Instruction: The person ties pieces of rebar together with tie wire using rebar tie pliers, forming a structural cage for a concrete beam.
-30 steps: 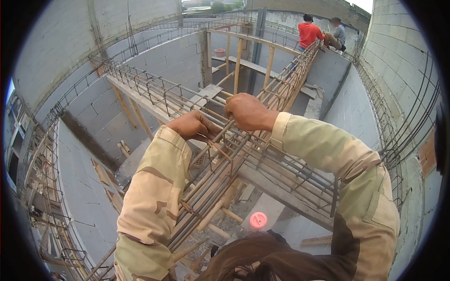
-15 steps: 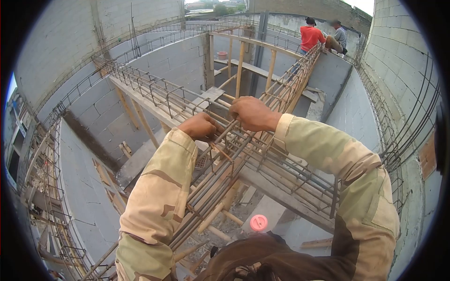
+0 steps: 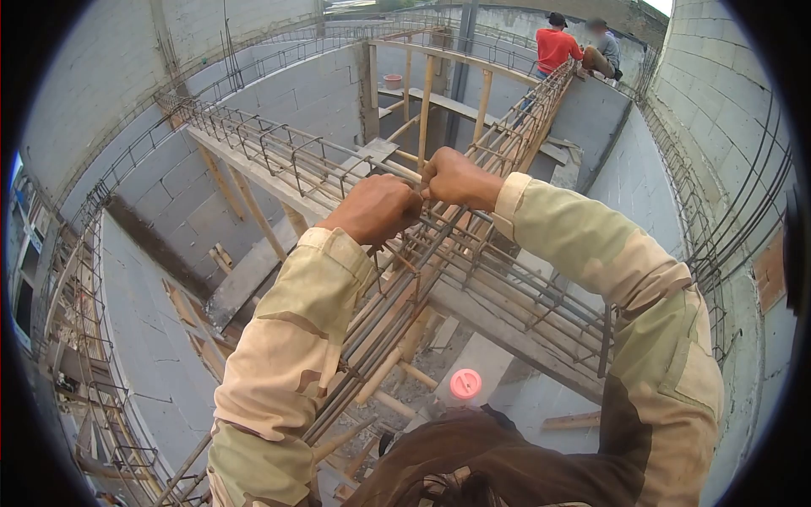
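Both of my hands meet over the crossing of the steel rebar cages (image 3: 439, 245). My left hand (image 3: 378, 209) is closed, its fingers curled at the bars, and what it pinches is hidden. Touching or almost touching it, my right hand (image 3: 456, 180) is also closed in a pinch, with the thing between its fingers too small to make out. Rebar runs from the crossing toward the upper left, the upper right, the lower left and the lower right. Camouflage sleeves cover both forearms.
Two people, one in a red shirt (image 3: 555, 49) and one in grey (image 3: 604, 52), are at the far end of the beam. A pink-lidded container (image 3: 465, 384) is below me. Grey block walls (image 3: 287, 101) and wooden props (image 3: 425, 110) surround deep openings.
My left hand has moved up and right, close against my right hand. My right hand has risen slightly. The view has shifted a little.
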Action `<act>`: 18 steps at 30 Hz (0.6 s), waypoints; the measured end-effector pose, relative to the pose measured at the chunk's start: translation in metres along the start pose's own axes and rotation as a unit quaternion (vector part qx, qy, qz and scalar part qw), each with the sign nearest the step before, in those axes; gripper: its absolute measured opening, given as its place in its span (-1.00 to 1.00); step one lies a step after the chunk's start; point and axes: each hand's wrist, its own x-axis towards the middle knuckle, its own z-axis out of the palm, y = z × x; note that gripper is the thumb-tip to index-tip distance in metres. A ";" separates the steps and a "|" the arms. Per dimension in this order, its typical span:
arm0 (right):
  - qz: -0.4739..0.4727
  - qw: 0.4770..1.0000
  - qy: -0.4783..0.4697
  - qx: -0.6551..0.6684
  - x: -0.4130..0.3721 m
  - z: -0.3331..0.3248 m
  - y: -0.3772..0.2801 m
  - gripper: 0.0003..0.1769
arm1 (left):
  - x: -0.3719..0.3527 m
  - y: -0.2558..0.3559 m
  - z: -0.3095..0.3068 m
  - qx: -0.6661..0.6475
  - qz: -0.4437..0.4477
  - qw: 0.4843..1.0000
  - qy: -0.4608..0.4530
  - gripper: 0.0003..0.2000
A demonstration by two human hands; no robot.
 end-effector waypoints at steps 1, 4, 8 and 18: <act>-0.028 1.000 -0.005 0.000 -0.001 -0.002 -0.001 -0.85 | 0.000 -0.003 0.000 -0.011 -0.012 1.000 0.005 -0.95; -0.150 0.983 -0.006 -0.108 0.003 -0.007 0.002 -0.84 | 0.000 0.004 -0.001 -0.021 -0.009 0.999 0.047 -0.88; -0.176 0.948 -0.002 -0.264 0.008 -0.006 -0.017 -0.80 | 0.002 0.010 -0.001 -0.063 -0.055 0.996 0.030 -0.77; -0.162 0.946 -0.097 -0.264 0.037 -0.010 -0.025 -0.79 | -0.002 0.000 -0.006 -0.235 -0.086 0.968 0.029 -0.79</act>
